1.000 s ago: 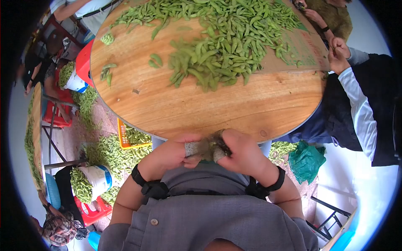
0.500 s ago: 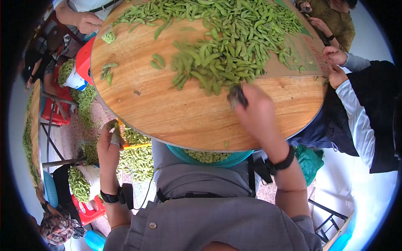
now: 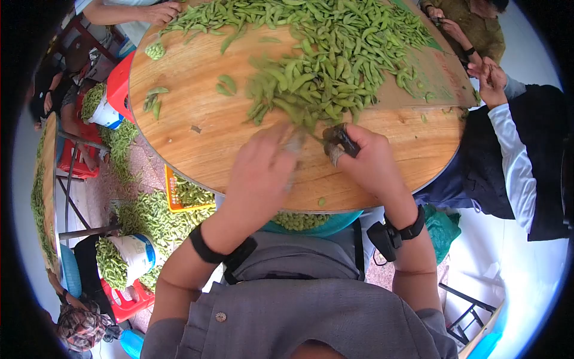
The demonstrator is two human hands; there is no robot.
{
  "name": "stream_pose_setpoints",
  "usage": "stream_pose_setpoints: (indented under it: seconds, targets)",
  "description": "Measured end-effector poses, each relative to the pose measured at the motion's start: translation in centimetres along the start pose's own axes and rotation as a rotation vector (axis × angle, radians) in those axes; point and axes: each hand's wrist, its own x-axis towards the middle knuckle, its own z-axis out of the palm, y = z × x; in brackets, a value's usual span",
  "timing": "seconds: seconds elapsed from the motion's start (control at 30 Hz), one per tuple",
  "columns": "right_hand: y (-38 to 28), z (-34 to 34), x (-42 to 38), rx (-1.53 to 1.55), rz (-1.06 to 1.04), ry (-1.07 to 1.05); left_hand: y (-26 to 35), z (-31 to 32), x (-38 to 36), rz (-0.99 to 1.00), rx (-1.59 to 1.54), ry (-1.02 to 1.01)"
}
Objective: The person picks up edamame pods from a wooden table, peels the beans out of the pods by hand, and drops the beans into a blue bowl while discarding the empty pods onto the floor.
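Over the near part of the wooden table, my left hand (image 3: 260, 170) reaches to the front of a heap of edamame pods (image 3: 338, 78). Its fingers are smeared by motion, with a pale wrap showing on one. Close on its right, my right hand (image 3: 373, 158) is closed around a small black object (image 3: 342, 139), whose kind is unclear. A slim green pod stretches between the two hands, its end near the black object. Under the table edge at my lap, a teal basin (image 3: 335, 225) holds shelled green beans (image 3: 299, 221).
Flattened cardboard (image 3: 436, 78) lies under the pods at right. Other people's hands (image 3: 493, 81) work around the round table (image 3: 209, 155). On the floor at left are a yellow crate (image 3: 172, 194), a white bucket (image 3: 134, 254) of pods, red stools (image 3: 122, 302) and scattered pods.
My left hand has come up from beside the table's left edge to the pods, near my right hand. The right hand stays nearly in place, still holding the black object.
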Motion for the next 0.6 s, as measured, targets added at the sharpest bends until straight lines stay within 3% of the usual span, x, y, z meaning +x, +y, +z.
stream_pose_setpoints:
  seconds: [0.1,0.17,0.2,0.27,0.33,0.47,0.6]
  targets:
    - [0.3,0.0,-1.4,0.200,0.040,-0.084,0.7,1.6,1.5,0.117,0.085,-0.041]
    - [0.2,0.1,-2.4,0.357,0.067,-0.081,0.4,1.8,1.4,0.064,-0.026,-0.255]
    - [-0.3,0.0,-3.1,0.219,0.102,-0.057,0.2,1.8,1.2,0.067,-0.030,-0.261]
    - [-0.7,0.5,-4.6,0.087,0.140,-0.033,-0.4,1.7,0.4,-0.128,-0.303,-0.176]
    - [-0.9,1.3,-6.2,-0.280,-0.159,-0.183,-1.0,0.7,-0.4,-0.239,-0.410,-0.217]
    - [-1.5,2.0,-8.4,-0.281,-0.161,-0.263,-0.1,-0.1,-1.6,-0.510,-0.674,-0.241]
    - [-1.5,2.6,-9.1,-0.160,-0.175,-0.260,1.0,0.0,-2.7,-0.566,-0.791,-0.221]
